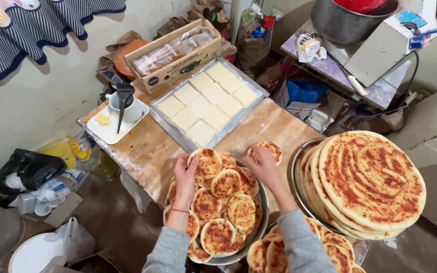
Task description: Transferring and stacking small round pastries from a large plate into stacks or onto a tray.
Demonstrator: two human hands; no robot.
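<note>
Nearest the camera, two grey sleeves are reaching forward over a metal bowl [262,212] heaped with small round browned flatbreads [223,210]. A second cluster of the same small rounds is lying at the lower right edge.

The left hand [185,174] is gripping one small flatbread [206,163] at the top of the heap, fingers curled round its near left edge; a red band is sitting at that wrist. The right hand [262,162] is holding another small round [270,149] just beyond the bowl's far rim, over the floured wooden table [147,151], fingers closed round its near edge. Each round is lying directly ahead of its own hand; being circular, neither is showing a long axis. The two held pieces are sitting apart, the heap between them.

To the right, a stack of large flatbreads [370,182] is resting in a metal pan.

Farther off, a tray of pale square slabs [208,103] is lying diagonally on the table, a white cup with a dark utensil [124,103] to its left, a cardboard box [175,55] behind
</note>
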